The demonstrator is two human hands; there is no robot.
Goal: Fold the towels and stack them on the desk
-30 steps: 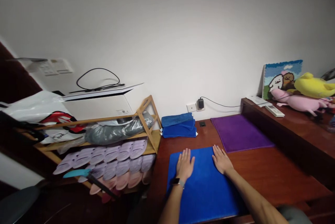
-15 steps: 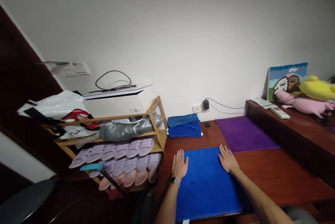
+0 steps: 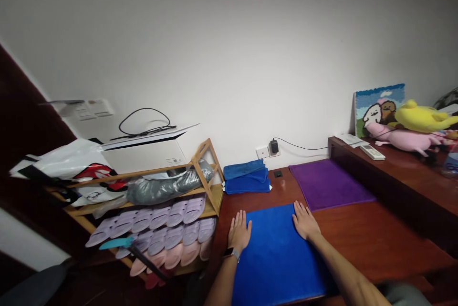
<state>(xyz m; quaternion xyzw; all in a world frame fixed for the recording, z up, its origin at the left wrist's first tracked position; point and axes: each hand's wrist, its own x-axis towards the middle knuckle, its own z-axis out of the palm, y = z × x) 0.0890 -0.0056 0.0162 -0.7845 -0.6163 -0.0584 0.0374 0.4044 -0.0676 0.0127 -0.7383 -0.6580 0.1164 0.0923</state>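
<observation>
A bright blue cloth (image 3: 274, 253) lies spread flat on the brown wooden table (image 3: 361, 234). My left hand (image 3: 239, 232) rests flat at the cloth's upper left corner, fingers stretched, a watch on the wrist. At the upper right corner my right hand (image 3: 306, 221) lies flat with its fingers spread. Neither hand grips anything. Behind the cloth, near the wall, sits a stack of folded blue cloths (image 3: 246, 177). A purple cloth (image 3: 331, 184) is spread flat behind and to the right of my right hand.
Left of the table stands a wooden rack (image 3: 214, 196) with slippers (image 3: 161, 218), a wrapped grey bundle and a white box (image 3: 146, 156). A plug (image 3: 274, 146) sits in the wall. On the raised ledge at right are a remote (image 3: 372, 152) and plush toys (image 3: 404, 139).
The camera view has shifted slightly, so the scene sits a little further left and mostly lower. Both hands remain flat at the blue cloth's upper corners.
</observation>
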